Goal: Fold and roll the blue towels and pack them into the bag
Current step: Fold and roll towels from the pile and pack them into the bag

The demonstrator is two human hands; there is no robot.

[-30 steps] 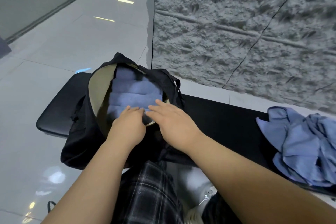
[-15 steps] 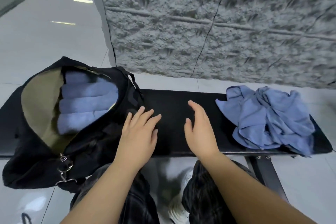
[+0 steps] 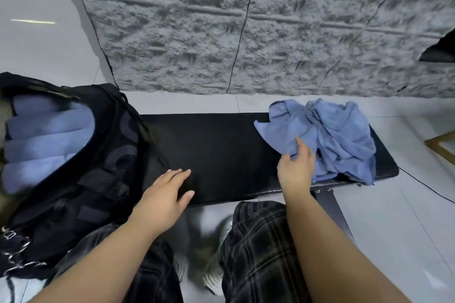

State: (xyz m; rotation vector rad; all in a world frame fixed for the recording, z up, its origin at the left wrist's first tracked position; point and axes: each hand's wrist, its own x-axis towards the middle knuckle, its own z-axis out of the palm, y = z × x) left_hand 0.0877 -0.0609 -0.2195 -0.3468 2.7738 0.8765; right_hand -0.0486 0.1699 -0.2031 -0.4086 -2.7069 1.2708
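An open black bag (image 3: 103, 167) lies on the left end of a black padded bench (image 3: 216, 150). Several rolled blue towels (image 3: 46, 140) are stacked inside it. On the bench's right end lies a crumpled pile of loose blue towels (image 3: 332, 135). My right hand (image 3: 296, 170) is at the pile's near left edge; its index finger lies on the cloth and the other fingers curl round the towel's edge. Beside the bag, my left hand (image 3: 165, 194) rests flat on the bench with straight fingers and holds nothing.
A rough grey stone wall (image 3: 246, 32) rises right behind the bench. Glossy white floor tiles (image 3: 394, 216) surround it. My knees in dark checked trousers (image 3: 258, 241) sit against the bench's front edge. A wooden frame corner (image 3: 443, 145) shows at the far right.
Both hands have left the bag's opening. My right hand moved right across the bench to the loose towel pile and took its edge. My left hand settled flat on the bench.
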